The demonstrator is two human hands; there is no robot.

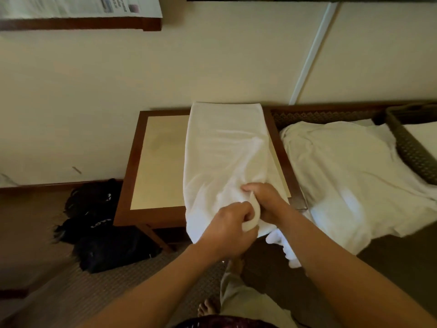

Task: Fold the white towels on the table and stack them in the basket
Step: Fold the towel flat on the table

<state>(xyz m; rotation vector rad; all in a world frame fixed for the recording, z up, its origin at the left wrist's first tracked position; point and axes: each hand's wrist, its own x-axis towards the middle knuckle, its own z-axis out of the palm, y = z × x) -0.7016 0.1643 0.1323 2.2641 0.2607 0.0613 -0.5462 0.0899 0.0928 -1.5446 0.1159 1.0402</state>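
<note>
Two hands meet at the near end of a white towel (pixel 224 157) that lies lengthwise on the tabletop (pixel 160 162), its near edge hanging over the front. The left hand (pixel 227 229) has its fingers curled round a bunched fold of the cloth, and the right hand (pixel 266 201) pinches the same gathered corner just beside it. Soft and light, this towel will sag and wrinkle wherever it is unsupported, so I judge that holding it at the corners and keeping the edge taut gives the cleanest fold. More white towels (pixel 350 176) lie rumpled to the right, spilling over the edge. At far right the woven basket (pixel 406 143) holds something white, probably a folded towel.
</note>
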